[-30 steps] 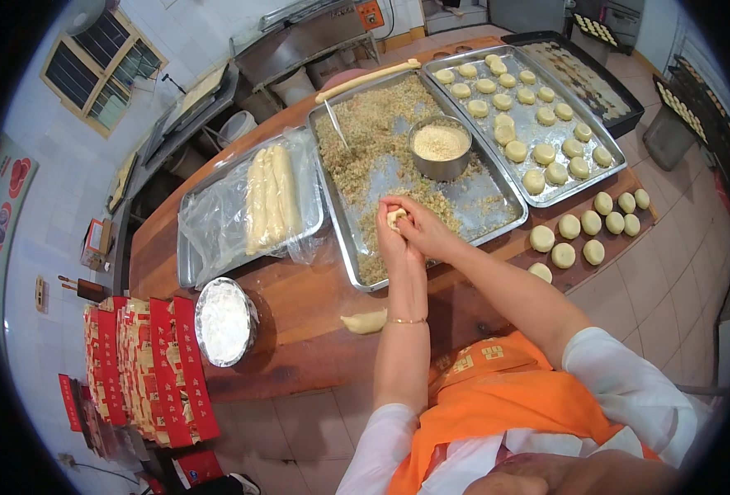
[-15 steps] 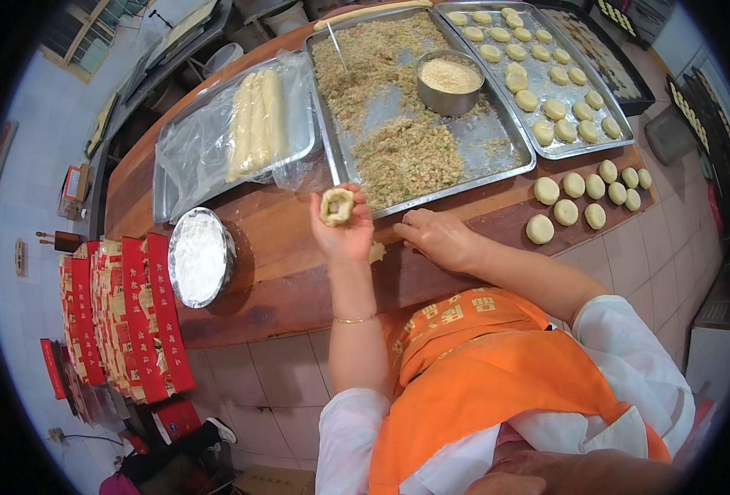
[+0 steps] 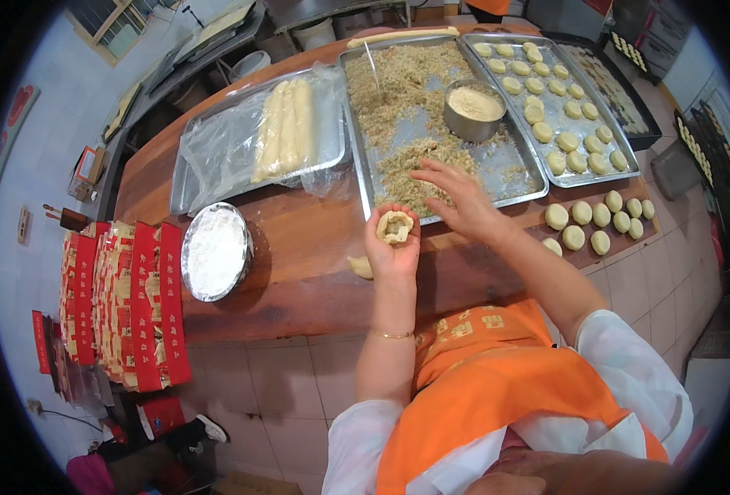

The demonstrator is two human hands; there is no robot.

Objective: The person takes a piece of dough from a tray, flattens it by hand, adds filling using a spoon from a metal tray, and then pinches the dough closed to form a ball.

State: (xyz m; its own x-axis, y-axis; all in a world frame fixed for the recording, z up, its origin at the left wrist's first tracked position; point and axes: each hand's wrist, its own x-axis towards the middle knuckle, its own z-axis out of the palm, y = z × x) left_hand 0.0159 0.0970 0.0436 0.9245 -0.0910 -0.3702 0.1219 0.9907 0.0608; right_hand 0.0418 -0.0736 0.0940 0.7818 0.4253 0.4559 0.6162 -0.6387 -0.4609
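A hollow dough cup [image 3: 384, 233] with an uneven rim sits in my cupped left hand [image 3: 394, 261], just in front of the filling tray's near edge. My right hand [image 3: 466, 204] hovers at that edge, over the heap of crumbly filling [image 3: 406, 169]; its fingers are spread and nothing shows in them. The large metal tray [image 3: 523, 183] holds more loose filling and a round metal bowl [image 3: 474, 130] of pale crumbs. A small lump of dough [image 3: 360, 266] lies on the wooden table [image 3: 299, 285] beside my left wrist.
Left of the filling, another tray [image 3: 185, 177] holds plastic film and long dough rolls [image 3: 286, 132]. A bowl of white flour [image 3: 214, 252] stands at the left, near red packaging [image 3: 146, 305]. On the right are a tray [image 3: 559, 173] of round dough cakes and several more cakes [image 3: 574, 238] on the table.
My right hand has lifted from the table edge to the filling, its fingers spreading. My left hand, still holding the dough cup, has shifted right. The whole view has shifted slightly.
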